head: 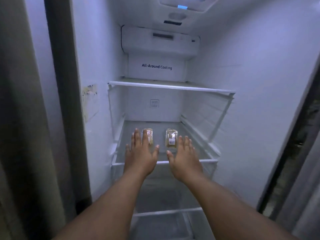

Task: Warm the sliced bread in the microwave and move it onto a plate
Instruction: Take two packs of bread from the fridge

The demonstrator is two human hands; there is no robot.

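- I was looking into an open household refrigerator (173, 66), which pointed to a home kitchen.
- Its white interior was lit from above, and a back panel (156, 67) carried the words "All-Around Cooling".
- Clear glass shelves (171, 87) with white trim crossed the compartment, with a transparent drawer (166, 222) lower down.
- A dark door seal (67, 101) ran down the left edge, and another dark door edge (292, 153) stood at the right.
- Two small wrapped food packets (171, 140) lay on the middle shelf, as in a private home.
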